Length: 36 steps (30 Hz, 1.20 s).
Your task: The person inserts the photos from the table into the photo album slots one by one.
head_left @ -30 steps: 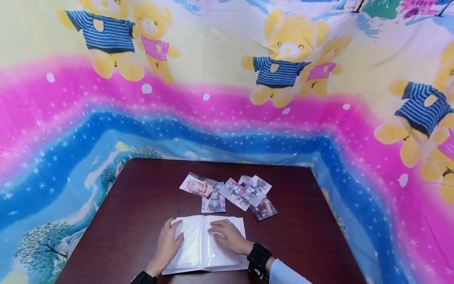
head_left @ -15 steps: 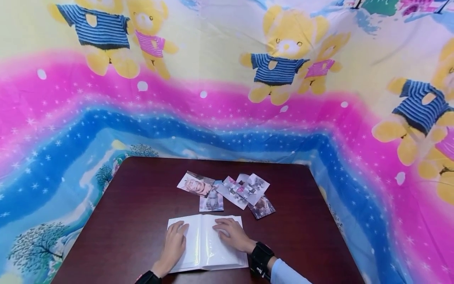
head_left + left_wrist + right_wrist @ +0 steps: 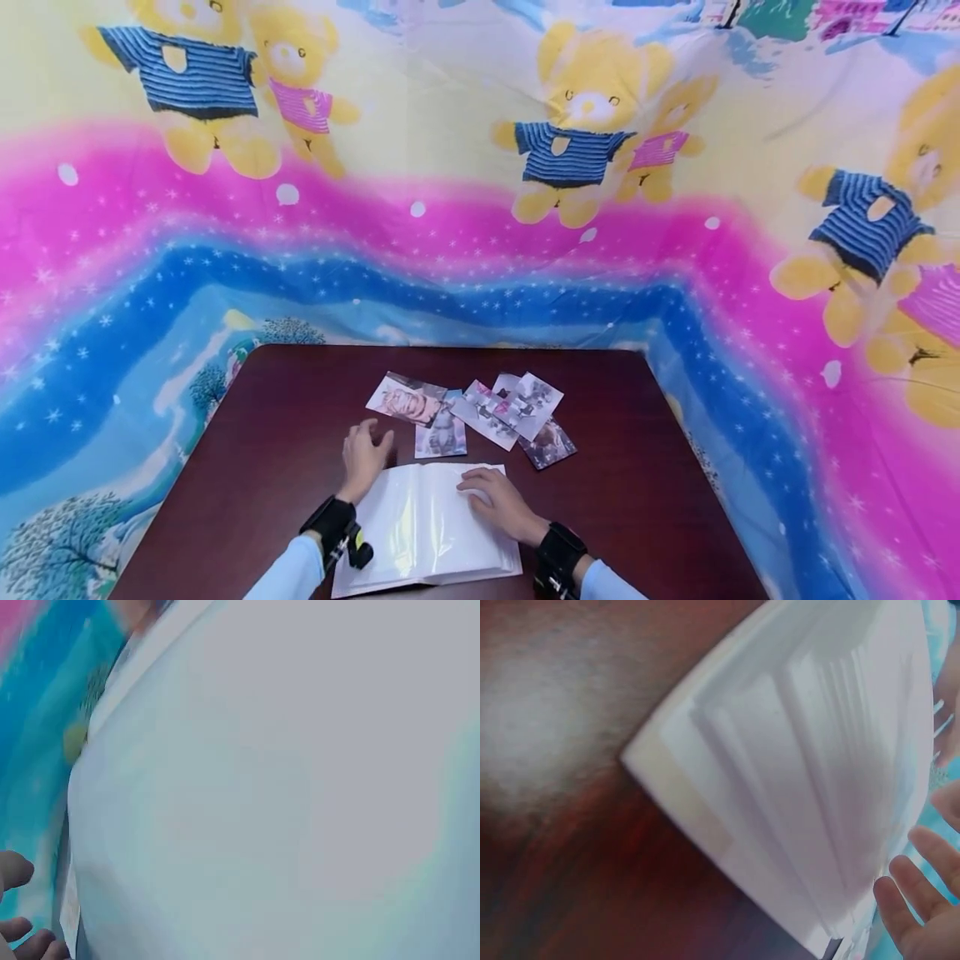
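Observation:
A photo album (image 3: 397, 521) with clear-sleeved white pages lies spread on the table. My right hand (image 3: 501, 504) rests on its right page, fingers loosely extended; they also show at the right edge of the right wrist view (image 3: 922, 896). Beyond the album's upper left corner is my left hand (image 3: 365, 457), fingers loosely bent and holding nothing. Just ahead of it lies a photo (image 3: 408, 400) with a pinkish picture, overlapping a greyish photo (image 3: 441, 437). The album page (image 3: 247, 780) fills most of the left wrist view.
Right of that pair, several overlapping photos lie in a heap, among them a pale one (image 3: 534, 404) and a dark one (image 3: 550, 444). The dark red table (image 3: 622, 508) ends at a cloth backdrop (image 3: 465, 308) printed with bears.
My left hand has left the album's left page and moved forward, toward the left photos. The right hand stays on the right page. The head view has shifted slightly.

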Each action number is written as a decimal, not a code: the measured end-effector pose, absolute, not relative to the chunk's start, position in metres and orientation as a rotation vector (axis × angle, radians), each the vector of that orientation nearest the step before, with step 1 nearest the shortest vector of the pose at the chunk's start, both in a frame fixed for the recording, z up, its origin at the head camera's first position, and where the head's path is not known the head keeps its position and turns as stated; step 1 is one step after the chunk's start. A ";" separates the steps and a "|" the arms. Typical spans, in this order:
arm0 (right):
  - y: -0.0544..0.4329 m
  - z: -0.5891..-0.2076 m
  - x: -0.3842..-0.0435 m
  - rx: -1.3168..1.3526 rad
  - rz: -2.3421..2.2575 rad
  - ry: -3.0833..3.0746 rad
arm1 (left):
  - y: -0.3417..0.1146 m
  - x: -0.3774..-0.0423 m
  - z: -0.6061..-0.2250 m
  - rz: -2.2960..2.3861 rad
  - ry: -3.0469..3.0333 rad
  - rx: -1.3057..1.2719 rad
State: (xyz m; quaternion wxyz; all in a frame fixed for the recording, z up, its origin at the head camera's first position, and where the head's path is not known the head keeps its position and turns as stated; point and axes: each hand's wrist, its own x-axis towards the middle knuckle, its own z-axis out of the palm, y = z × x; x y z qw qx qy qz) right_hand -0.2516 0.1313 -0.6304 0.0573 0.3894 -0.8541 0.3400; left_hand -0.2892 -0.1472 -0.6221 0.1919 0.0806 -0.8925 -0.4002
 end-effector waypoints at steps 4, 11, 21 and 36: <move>0.136 -0.635 -0.249 1.167 1.024 -2.601 | -0.152 -0.318 -0.623 -1.191 -2.459 0.419; 0.151 -0.641 -0.239 1.062 1.045 -2.586 | -0.144 -0.350 -0.628 -1.179 -2.466 0.607; 0.161 -0.659 -0.221 0.959 0.967 -2.602 | -0.146 -0.366 -0.639 -0.950 -2.607 0.679; 0.161 -0.659 -0.216 0.912 0.992 -2.635 | -0.158 -0.385 -0.624 -1.240 -2.706 0.958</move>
